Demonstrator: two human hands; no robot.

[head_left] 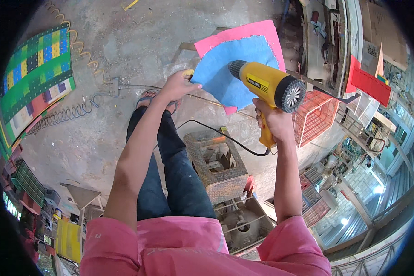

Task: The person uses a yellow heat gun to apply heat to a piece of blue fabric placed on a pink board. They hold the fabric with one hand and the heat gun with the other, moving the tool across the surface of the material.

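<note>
My right hand point(277, 120) is wrapped round the handle of a yellow heat gun point(262, 83), whose dark nozzle points left over a blue sheet point(216, 64). A black cord runs from the bottom of its handle. My left hand point(178, 86) pinches the left edge of the blue sheet, its thumb on the near side. A small yellow thing shows at its fingers, too hidden to name. Behind the blue sheet is a larger pink sheet point(271, 34), showing along the top and right and at a lower corner.
An orange plastic crate point(315, 115) stands right of my right hand. A woven-pattern stool point(225, 172) with an open frame sits beside my legs, the cord passing over it. Coiled hoses point(66, 112) lie at left near colourful sheets point(37, 73). A cluttered workbench point(317, 55) is at far right.
</note>
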